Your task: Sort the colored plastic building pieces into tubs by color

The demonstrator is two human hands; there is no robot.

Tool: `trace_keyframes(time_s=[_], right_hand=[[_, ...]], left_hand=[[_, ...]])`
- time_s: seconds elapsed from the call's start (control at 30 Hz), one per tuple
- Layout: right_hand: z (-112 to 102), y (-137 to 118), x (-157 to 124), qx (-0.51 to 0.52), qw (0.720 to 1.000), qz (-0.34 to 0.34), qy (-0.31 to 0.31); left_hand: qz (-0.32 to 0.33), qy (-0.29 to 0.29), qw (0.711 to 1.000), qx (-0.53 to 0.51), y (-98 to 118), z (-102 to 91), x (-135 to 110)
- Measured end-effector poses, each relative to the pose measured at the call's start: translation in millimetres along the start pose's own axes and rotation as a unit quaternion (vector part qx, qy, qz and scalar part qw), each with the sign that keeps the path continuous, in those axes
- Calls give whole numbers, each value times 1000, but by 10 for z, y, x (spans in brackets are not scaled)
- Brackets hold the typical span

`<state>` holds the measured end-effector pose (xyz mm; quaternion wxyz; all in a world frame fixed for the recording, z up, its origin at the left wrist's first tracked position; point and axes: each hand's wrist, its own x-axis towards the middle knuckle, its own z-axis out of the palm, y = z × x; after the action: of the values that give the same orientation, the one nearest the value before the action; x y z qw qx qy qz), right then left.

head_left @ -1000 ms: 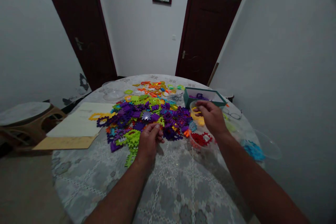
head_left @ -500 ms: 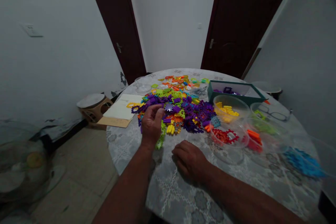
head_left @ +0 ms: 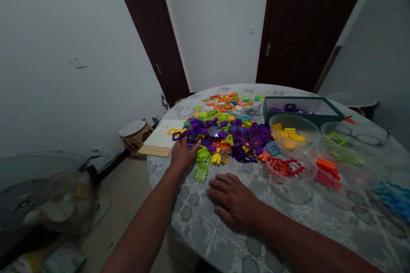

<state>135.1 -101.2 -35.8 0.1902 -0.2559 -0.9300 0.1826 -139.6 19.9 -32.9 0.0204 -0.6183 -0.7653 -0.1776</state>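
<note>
A mound of plastic building pieces [head_left: 232,136], mostly purple with lime, yellow and orange among them, covers the middle of the table. At its left front edge is my left hand [head_left: 183,154], thumb spread away from the fingers, fingertips against purple pieces. Lime-green square pieces [head_left: 201,168] lie just right of that hand, and yellow pieces [head_left: 217,158] sit a little further right. My right hand [head_left: 232,196] rests palm down on the patterned tablecloth [head_left: 221,239], in front of the mound, its fingers stretched out and holding nothing.
Clear round tubs hold yellow pieces [head_left: 288,134], red pieces [head_left: 285,166] and orange pieces [head_left: 327,167] on the right. Behind them stands a green box [head_left: 304,117]. Glasses [head_left: 368,138] lie at the right, a paper sheet [head_left: 163,134] at the left. Blue pieces [head_left: 395,198] are at far right.
My left hand has lowered from above the mound to its left front edge, with the thumb and fingers now apart. My right hand's fingers have straightened out. The view has turned slightly left.
</note>
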Motion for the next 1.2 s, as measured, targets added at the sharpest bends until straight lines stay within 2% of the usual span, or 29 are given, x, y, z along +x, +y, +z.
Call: trace_keyframes(time_s=[0.1, 0.23, 0.5, 0.63, 1.0, 1.2], right_hand=[[21, 18, -6, 2, 1000, 11, -12], [52, 29, -8, -4, 999, 35, -13], [66, 15, 55, -19, 998, 57, -9], [85, -4, 83, -33, 997, 68, 8], [120, 73, 101, -62, 987, 141, 51], [88, 93, 101, -56, 984, 153, 71]], left_hand=[[-27, 11, 999, 16, 100, -6, 101], [-41, -7, 998, 36, 178, 39, 127], [7, -22, 999, 31, 325, 90, -167], [2, -26, 1000, 2, 454, 57, -299], [49, -56, 997, -2, 553, -9, -486], [76, -64, 994, -46, 604, 69, -551]])
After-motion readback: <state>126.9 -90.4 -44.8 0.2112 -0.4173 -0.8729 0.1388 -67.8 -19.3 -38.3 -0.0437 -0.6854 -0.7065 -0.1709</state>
